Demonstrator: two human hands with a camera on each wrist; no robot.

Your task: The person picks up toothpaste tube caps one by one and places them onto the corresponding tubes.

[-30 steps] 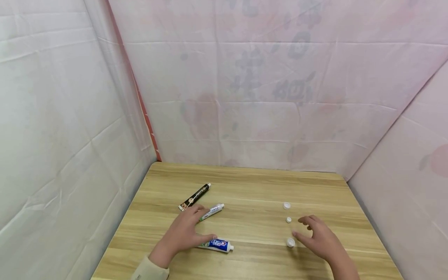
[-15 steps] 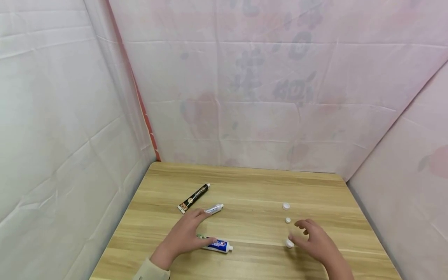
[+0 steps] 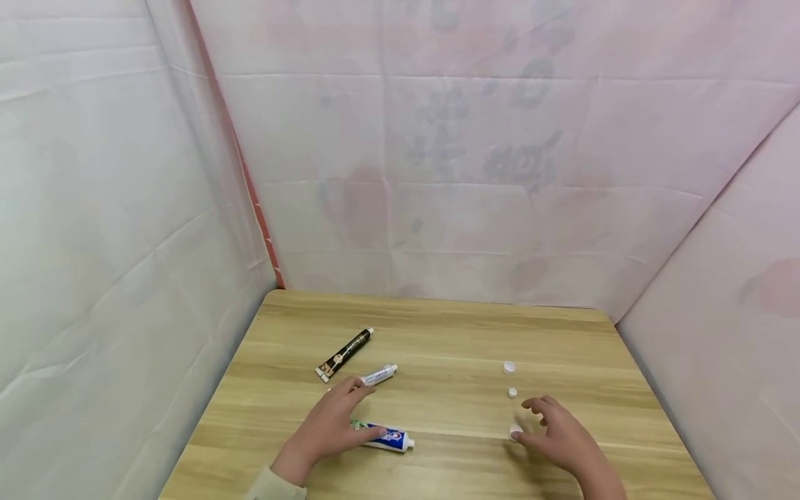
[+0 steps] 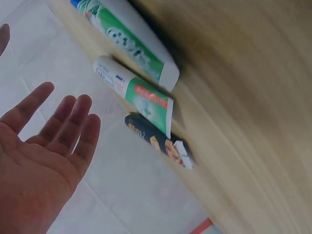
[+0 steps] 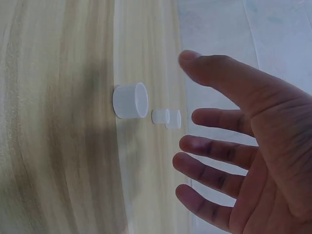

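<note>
Lower right, our right grip is spread near a cap, probably light, stiff, best taken by its sides; our left grip, also spread, hovers near a tube.

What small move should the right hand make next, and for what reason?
Probably the right hand should move in and pinch the nearest cap: it hovers close by, holding nothing, and the right wrist view shows a gap between them, with that cap standing on the table.
</note>
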